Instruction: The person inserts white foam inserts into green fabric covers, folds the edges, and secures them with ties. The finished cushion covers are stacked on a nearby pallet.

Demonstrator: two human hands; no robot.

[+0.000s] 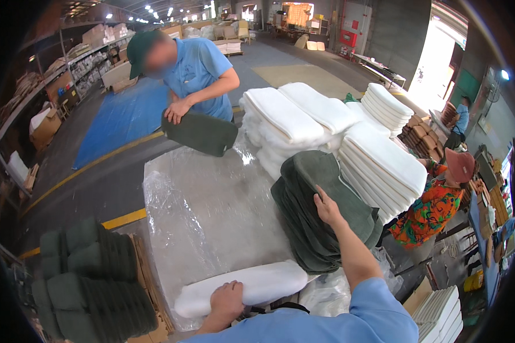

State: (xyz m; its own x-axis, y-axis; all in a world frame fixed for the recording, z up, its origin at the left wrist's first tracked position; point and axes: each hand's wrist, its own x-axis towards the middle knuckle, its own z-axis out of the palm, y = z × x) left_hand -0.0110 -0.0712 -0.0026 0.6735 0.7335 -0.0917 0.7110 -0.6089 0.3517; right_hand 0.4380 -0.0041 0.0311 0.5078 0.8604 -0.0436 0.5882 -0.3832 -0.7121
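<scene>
My left hand (pixel 227 299) is curled over a long white padded cushion (pixel 269 282) that lies along the near edge of a plastic-covered table (pixel 206 211). Reaching out to the right, my right hand (pixel 328 207) rests on a heap of dark green fabric covers (pixel 309 171), its fingers stretched out against the upper cover. The covers lie loosely piled and sag over one another. Across the table, a co-worker (pixel 191 71) in a blue shirt and green cap holds a dark green cushion (pixel 200 132) with both arms near the table's far edge.
White cushion pads (pixel 383 166) stand in tall stacks behind the green covers. Finished-looking dark green cushions (pixel 91 291) are piled on cardboard at the lower left. A person in a bright patterned shirt (pixel 432 206) is at the right. More white pads (pixel 438 314) fill a box at lower right.
</scene>
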